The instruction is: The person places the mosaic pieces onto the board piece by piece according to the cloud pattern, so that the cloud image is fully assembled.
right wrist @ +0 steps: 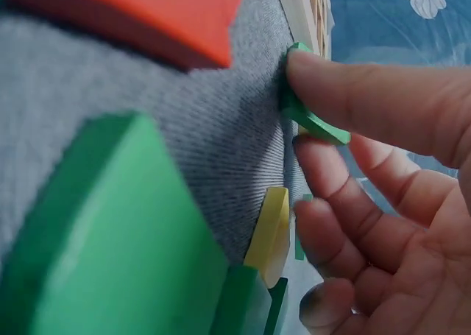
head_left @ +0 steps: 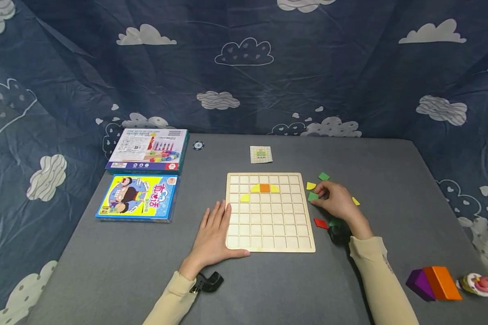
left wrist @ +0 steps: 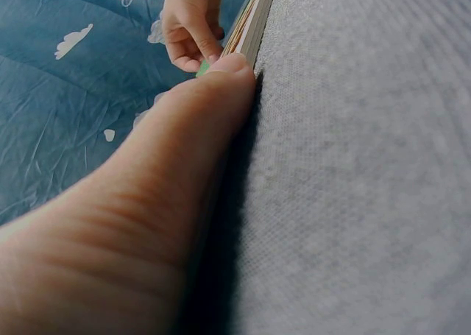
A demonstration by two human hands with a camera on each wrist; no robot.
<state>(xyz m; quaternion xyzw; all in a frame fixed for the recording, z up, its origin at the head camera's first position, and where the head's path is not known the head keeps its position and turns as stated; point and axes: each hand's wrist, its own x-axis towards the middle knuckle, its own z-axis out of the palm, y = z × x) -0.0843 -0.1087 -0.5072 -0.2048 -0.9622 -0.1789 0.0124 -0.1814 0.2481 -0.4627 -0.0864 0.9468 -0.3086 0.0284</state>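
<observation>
My right hand (head_left: pixel 336 199) pinches a green tile (right wrist: pixel 316 121) between thumb and fingers, just off the right edge of a wooden grid board (head_left: pixel 272 219). Spread along the board's left edge, my left hand (head_left: pixel 213 237) has its thumb at the lower left corner. In the upper cells sit an orange square (head_left: pixel 265 188) and several yellow pieces (head_left: pixel 245 197). Around the right hand lie a yellow piece (head_left: pixel 311 185), another green tile (head_left: pixel 323 176) and a red piece (head_left: pixel 320 223). More green and yellow pieces show close up in the right wrist view.
Behind the board lies a small pattern card (head_left: pixel 261 154). Two boxes, one white and purple (head_left: pixel 146 151), one blue and yellow (head_left: pixel 138 198), stand at the left beside a round chip (head_left: pixel 198 145). An orange block (head_left: pixel 442 283), a purple block (head_left: pixel 420 285) and a figurine (head_left: pixel 481 285) are at the front right.
</observation>
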